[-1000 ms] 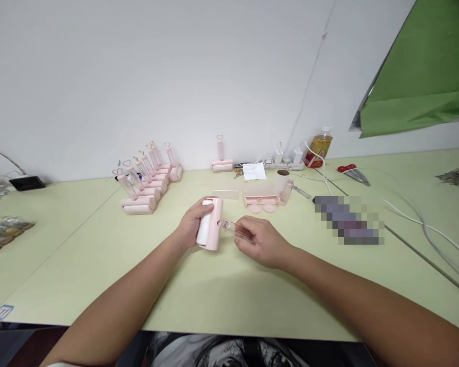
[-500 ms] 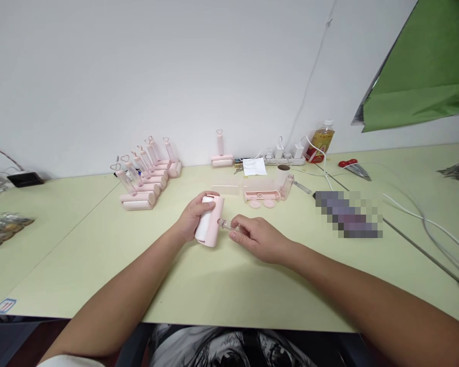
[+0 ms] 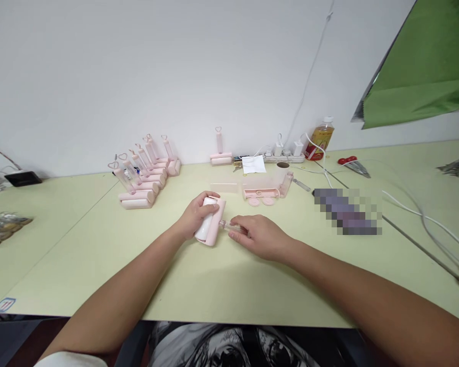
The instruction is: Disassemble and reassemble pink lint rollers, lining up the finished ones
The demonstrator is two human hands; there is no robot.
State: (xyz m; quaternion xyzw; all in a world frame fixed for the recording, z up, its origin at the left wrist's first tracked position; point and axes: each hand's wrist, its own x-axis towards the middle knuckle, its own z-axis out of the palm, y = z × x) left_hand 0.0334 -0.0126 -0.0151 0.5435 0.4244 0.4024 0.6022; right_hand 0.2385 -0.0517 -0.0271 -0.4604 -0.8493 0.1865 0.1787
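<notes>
My left hand (image 3: 197, 216) is closed around a lint roller head (image 3: 211, 226), a pink half-shell case with a white roll inside, held tilted above the table. My thumb lies over the roll. From the right, my right hand (image 3: 258, 235) grips a clear handle (image 3: 230, 226) between thumb and fingers. The narrow end of the handle meets the side of the pink case; whether it is seated inside cannot be made out. Much of the handle is hidden by my fingers.
Several assembled lint rollers (image 3: 137, 199) stand at the back left, and one more (image 3: 221, 159) by the wall. Beyond my hands lie an open pink case (image 3: 261, 193), two pink discs (image 3: 267, 202) and a clear handle piece (image 3: 286, 184). A power strip (image 3: 286, 158), a bottle (image 3: 320, 140) and cables are behind.
The handle's narrow end has come closer against the pink case, with less of its clear tip showing. My left hand keeps its hold on the roller head.
</notes>
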